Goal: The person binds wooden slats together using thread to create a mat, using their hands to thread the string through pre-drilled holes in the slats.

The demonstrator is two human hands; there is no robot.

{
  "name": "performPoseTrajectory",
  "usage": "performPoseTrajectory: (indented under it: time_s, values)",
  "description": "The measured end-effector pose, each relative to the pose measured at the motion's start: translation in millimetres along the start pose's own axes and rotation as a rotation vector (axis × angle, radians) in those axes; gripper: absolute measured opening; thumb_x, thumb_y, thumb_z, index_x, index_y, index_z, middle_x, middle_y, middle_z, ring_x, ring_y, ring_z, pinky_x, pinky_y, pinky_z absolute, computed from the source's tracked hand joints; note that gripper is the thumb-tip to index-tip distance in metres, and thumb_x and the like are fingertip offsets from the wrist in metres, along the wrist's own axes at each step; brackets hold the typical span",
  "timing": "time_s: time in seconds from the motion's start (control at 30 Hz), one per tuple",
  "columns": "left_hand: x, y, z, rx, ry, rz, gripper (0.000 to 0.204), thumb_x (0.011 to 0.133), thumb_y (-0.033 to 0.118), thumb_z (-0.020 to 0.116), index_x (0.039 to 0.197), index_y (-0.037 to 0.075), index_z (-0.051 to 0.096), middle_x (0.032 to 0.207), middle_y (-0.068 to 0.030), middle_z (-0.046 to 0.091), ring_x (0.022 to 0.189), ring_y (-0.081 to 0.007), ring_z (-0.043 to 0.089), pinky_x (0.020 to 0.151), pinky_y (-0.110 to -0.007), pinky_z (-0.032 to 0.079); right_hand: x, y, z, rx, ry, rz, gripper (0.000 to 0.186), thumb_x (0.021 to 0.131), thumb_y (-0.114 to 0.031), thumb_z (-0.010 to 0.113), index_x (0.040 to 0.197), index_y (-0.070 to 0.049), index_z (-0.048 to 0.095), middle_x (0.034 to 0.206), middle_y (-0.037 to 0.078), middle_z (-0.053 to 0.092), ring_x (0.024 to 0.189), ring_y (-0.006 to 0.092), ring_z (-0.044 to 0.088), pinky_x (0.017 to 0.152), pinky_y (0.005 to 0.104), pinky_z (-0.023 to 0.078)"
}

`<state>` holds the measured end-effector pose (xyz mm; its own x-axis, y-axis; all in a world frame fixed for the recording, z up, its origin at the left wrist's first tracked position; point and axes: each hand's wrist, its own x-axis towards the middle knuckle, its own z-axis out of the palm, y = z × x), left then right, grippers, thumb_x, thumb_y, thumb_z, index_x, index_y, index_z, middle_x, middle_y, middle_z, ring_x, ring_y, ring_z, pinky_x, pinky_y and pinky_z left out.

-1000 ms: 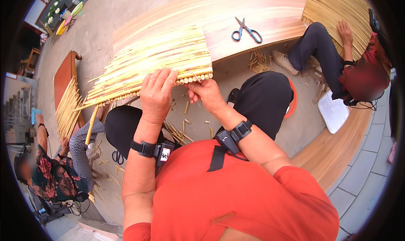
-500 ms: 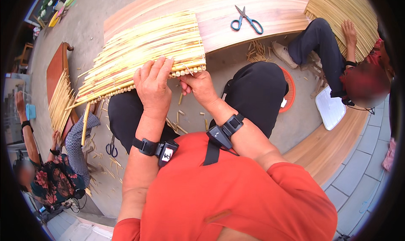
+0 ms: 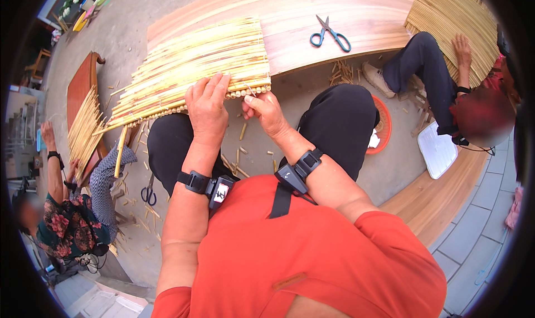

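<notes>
A mat of yellow reed sticks [image 3: 184, 56] rests on the pale wooden board [image 3: 334, 0], its near edge over my knees. My left hand [image 3: 207, 111] grips that edge, fingers on the top sticks. Just to its right, my right hand [image 3: 266, 113] is closed beneath the edge, thumb against forefinger, at what seems a thin cord; its exact hold is too small to make out. Blue-handled scissors [image 3: 329, 34] lie open on the board, right of the mat.
A co-worker [image 3: 61, 223] at left is beside loose reeds [image 3: 83, 134]; another person [image 3: 479, 112] at right handles a second mat [image 3: 448, 17]. An orange basin [image 3: 382, 140], white tray [image 3: 437, 151], dark-handled scissors [image 3: 149, 195] and cut reed bits [image 3: 340, 73] are around my legs.
The mat and my hands have shifted slightly up and left in the picture. My right hand has moved a little out from the mat's edge. The left co-worker's raised arm has moved.
</notes>
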<state>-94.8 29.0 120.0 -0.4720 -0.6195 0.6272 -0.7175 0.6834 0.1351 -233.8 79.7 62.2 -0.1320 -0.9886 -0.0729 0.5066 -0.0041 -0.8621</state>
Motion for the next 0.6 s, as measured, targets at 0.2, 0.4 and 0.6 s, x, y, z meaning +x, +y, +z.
performPoseTrajectory:
  time_s: [0.2,0.4,0.6]
  values:
    - [-5,-1,6,0.017,0.003,0.028,0.037,0.077,0.002,0.061,0.112,0.013,0.065,0.113,-0.0043,0.065,0.104,-0.0257,0.056,0.092,-0.041,0.039,5,-3,3,-0.068,0.062,0.049,0.040,0.090,-0.046,0.060,0.087,-0.006,0.060,0.064,0.000,0.051,0.053,0.0077,0.045,0.045,0.0227,0.037]
    - [-8,-1,11,0.021,0.002,0.037,0.039,0.076,0.002,0.061,0.114,0.013,0.064,0.114,-0.0041,0.065,0.104,-0.0266,0.055,0.091,-0.042,0.039,8,-3,9,0.006,0.138,0.165,0.037,0.090,-0.044,0.060,0.086,-0.007,0.061,0.061,-0.001,0.048,0.050,0.0068,0.043,0.040,0.0224,0.034]
    - [-10,0,16,0.006,-0.001,0.026,0.043,0.074,-0.001,0.060,0.115,0.014,0.064,0.116,-0.0039,0.064,0.105,-0.0271,0.054,0.092,-0.042,0.038,7,-7,19,-0.088,0.198,0.135,0.030,0.088,-0.041,0.063,0.091,-0.012,0.059,0.061,-0.003,0.044,0.050,0.0060,0.039,0.041,0.0214,0.030]
